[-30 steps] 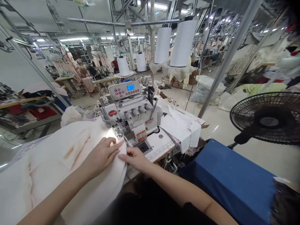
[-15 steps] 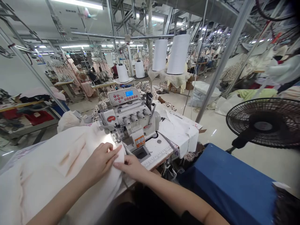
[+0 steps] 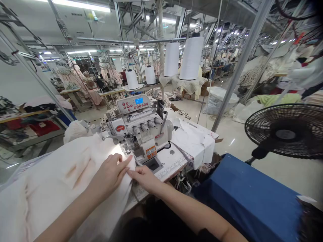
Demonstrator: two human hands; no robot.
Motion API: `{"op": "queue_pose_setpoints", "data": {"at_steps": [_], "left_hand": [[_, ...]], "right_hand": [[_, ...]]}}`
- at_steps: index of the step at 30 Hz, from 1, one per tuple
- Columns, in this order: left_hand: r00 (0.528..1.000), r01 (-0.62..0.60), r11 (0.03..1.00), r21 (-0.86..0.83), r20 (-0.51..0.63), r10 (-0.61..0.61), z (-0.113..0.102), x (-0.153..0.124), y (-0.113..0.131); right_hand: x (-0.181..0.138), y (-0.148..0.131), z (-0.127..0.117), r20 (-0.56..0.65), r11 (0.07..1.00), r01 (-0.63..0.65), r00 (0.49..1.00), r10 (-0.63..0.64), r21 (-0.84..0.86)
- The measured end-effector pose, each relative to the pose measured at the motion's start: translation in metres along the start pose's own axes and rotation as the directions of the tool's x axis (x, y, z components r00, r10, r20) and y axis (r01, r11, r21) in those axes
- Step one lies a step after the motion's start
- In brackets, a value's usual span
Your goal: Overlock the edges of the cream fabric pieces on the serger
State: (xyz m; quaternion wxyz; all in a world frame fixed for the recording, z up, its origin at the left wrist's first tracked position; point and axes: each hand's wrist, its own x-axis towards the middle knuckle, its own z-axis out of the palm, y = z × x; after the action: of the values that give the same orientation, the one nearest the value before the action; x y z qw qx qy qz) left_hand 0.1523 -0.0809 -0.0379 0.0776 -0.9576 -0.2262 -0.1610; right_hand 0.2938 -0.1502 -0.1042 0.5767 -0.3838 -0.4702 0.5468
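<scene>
A large cream fabric piece lies bunched in front of a white overlock sewing machine, and its folded edge runs toward the machine's presser foot. My left hand rests on the cloth, with its fingers gripping the fold just short of the foot. Beside it, my right hand pinches the same edge from the machine side. The cloth under my hands hides the front of the machine table.
Several white thread cones stand on a rack behind the machine. White fabric pieces lie to its right. A blue-covered stack sits at the lower right, near a black standing fan. Metal poles and further sewing stations surround this one.
The fabric edge between my hands has flattened and lies a little lower. My fingers have closed in along it, and the whole view has shifted slightly.
</scene>
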Motion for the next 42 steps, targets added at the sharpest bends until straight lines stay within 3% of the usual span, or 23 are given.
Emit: {"op": "queue_pose_setpoints", "data": {"at_steps": [3,8,13,17,21,25,29,34,37,42], "left_hand": [[0.998,0.03,0.999,0.028,-0.063,-0.028,0.004,0.0,0.003],[0.993,-0.004,0.991,-0.131,-0.12,-0.012,0.001,-0.009,0.005],[0.998,-0.054,0.983,-0.176,-0.03,0.049,-0.005,-0.016,0.003],[0.999,-0.029,0.991,-0.13,0.011,0.03,-0.005,-0.012,0.005],[1.0,0.013,0.998,-0.058,0.001,-0.013,0.0,-0.004,0.006],[0.999,0.044,0.999,-0.016,-0.026,-0.045,0.004,0.0,0.004],[0.997,0.033,0.994,-0.102,-0.069,-0.04,0.002,-0.005,0.001],[0.999,-0.021,0.985,-0.174,-0.049,0.013,-0.005,-0.015,0.002],[0.999,-0.026,0.991,-0.131,-0.036,0.021,-0.003,-0.013,0.002],[0.999,0.023,0.998,-0.061,-0.028,-0.025,0.002,-0.002,0.001]], "right_hand": [[-0.001,0.011,0.005,-0.014,0.993,0.118,0.993,-0.118,-0.009],[-0.012,0.021,0.012,0.006,0.956,0.187,0.982,-0.19,-0.224],[-0.024,0.013,0.012,0.045,0.976,0.163,0.986,-0.158,-0.145],[-0.023,0.01,0.006,0.022,0.995,0.089,0.996,-0.087,-0.053],[-0.01,0.009,-0.003,0.006,0.993,0.103,0.995,-0.103,-0.054],[-0.002,0.016,0.0,-0.008,0.978,0.195,0.981,-0.196,-0.072],[-0.015,0.028,0.013,0.03,0.981,0.131,0.991,-0.128,-0.141],[-0.031,0.027,0.008,0.111,0.998,0.051,0.992,-0.054,0.029],[-0.029,0.022,-0.002,0.075,1.0,0.026,0.997,-0.027,0.015],[-0.017,0.016,-0.009,0.004,0.993,0.101,0.995,-0.101,-0.055]]}}
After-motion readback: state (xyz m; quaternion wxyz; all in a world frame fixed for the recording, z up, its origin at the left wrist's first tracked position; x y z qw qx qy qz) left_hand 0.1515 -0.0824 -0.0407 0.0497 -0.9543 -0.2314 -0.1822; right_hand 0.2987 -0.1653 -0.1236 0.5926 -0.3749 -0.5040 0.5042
